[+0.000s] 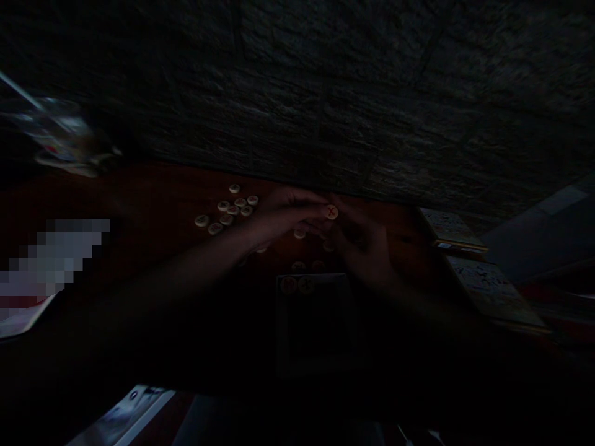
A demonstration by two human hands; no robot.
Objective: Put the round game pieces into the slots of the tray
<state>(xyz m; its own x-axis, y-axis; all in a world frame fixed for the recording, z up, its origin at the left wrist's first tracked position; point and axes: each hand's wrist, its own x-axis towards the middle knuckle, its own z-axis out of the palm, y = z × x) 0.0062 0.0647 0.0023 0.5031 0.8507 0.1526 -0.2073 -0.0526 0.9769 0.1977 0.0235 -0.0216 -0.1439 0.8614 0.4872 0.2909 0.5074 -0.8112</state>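
The scene is very dark. My left hand (286, 214) reaches over a reddish-brown table (153, 204), fingers pinched on a round pale game piece with a red mark (331, 212). My right hand (360, 251) meets it from the right, its curled fingers touching the same piece or lying just beside it. A cluster of several similar round pieces (230, 209) lies on the table left of my hands. More pieces (297, 284) lie below my hands, at the top edge of a dark square box (316, 328).
A folded game board (469, 260) lies at the table's right edge. A clear glass object (60, 136) stands at the far left. A dark stone-textured wall (325, 93) rises behind the table. Papers (28, 291) lie at the left.
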